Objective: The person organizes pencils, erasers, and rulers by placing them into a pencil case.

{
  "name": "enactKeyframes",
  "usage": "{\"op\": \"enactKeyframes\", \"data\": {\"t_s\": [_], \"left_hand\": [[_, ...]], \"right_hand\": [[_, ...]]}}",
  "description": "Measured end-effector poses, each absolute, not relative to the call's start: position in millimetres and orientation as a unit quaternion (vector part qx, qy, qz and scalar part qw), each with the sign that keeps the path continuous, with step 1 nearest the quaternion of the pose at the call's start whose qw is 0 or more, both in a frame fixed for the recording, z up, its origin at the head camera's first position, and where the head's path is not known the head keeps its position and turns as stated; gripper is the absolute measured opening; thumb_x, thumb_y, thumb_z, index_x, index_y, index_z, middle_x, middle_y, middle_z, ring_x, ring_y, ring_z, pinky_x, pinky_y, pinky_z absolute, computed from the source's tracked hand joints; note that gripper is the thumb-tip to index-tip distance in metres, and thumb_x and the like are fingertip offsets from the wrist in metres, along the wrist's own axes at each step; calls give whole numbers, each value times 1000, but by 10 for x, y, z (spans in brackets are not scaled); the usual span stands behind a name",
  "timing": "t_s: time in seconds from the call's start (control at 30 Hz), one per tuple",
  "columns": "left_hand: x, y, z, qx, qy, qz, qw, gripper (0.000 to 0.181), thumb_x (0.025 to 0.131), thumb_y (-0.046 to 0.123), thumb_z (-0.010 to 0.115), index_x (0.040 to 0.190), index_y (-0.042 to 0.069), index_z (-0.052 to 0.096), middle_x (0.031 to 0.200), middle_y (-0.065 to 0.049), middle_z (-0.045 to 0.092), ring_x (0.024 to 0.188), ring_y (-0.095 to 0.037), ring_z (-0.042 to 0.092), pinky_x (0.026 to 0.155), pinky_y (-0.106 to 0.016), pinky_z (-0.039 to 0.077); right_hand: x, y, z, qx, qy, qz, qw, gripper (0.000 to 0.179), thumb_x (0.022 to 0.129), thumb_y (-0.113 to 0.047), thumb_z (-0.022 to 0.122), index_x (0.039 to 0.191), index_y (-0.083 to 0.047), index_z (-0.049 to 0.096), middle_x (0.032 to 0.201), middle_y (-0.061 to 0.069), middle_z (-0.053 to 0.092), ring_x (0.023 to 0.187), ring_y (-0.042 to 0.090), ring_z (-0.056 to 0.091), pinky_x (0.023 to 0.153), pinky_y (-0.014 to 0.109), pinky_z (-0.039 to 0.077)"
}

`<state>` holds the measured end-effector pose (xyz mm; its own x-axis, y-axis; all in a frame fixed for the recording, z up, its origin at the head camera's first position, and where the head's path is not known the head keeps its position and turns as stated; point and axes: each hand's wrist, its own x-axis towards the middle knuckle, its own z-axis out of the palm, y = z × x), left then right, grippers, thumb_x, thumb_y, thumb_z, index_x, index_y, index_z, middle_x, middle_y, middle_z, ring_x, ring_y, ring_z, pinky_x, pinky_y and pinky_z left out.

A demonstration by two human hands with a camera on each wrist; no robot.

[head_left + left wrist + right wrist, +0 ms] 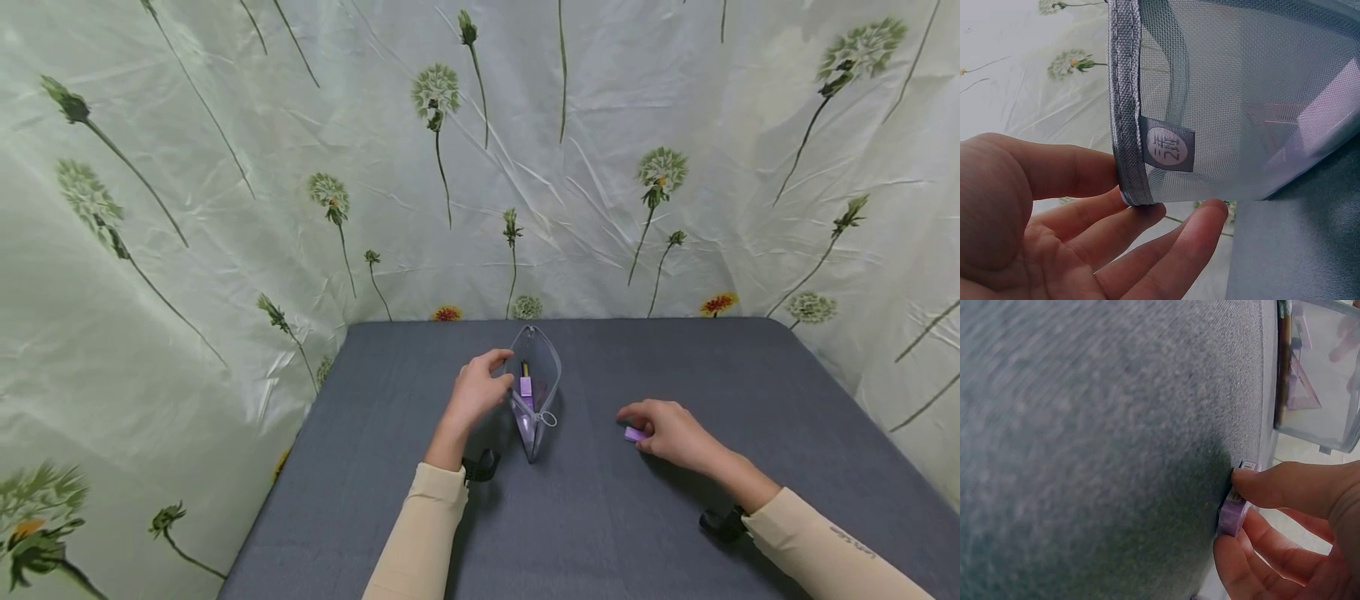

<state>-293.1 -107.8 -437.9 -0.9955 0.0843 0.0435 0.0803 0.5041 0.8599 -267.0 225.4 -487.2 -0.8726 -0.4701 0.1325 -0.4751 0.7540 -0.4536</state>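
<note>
A grey see-through mesh zip pouch stands on the table with its mouth spread. My left hand pinches the pouch's left rim; the left wrist view shows the grey zipper edge and a small label tag beside the fingers. Inside lie a purple-and-white piece, a pencil-like stick and a purple set square. Right of the pouch, my right hand pinches a small purple block with a printed label, low at the table surface; fingers partly hide it.
Dark grey cloth covers the table. Behind it and to both sides hangs a pale curtain printed with dandelions. A ring zipper pull hangs at the pouch's near end.
</note>
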Motion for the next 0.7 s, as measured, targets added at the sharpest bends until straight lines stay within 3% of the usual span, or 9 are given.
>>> {"op": "enactKeyframes", "data": {"t_s": [0.23,0.53,0.7], "left_hand": [[-2929,-1069,-4376,48,870,491,0,42,98,13,63,139,19,62,144,-8,57,65,-32,65,56,-30,49],[-2931,-1077,-4378,46,869,493,1,42,98,12,62,139,20,62,144,-8,57,68,-38,66,55,-30,48],[-2931,-1082,-4378,46,868,495,4,43,98,12,62,140,20,62,144,-8,56,71,-41,66,55,-30,48]], "right_hand": [[-2668,2221,-4895,254,-939,233,1,38,80,0,79,117,-11,74,87,-5,65,69,7,51,59,28,43],[-2683,2179,-4873,250,-938,238,-4,23,83,-5,79,104,-14,76,87,-4,65,72,8,55,61,31,46],[-2682,2163,-4848,239,-937,253,-13,22,85,-6,78,105,-14,75,88,-3,67,73,8,57,61,29,47]]}}
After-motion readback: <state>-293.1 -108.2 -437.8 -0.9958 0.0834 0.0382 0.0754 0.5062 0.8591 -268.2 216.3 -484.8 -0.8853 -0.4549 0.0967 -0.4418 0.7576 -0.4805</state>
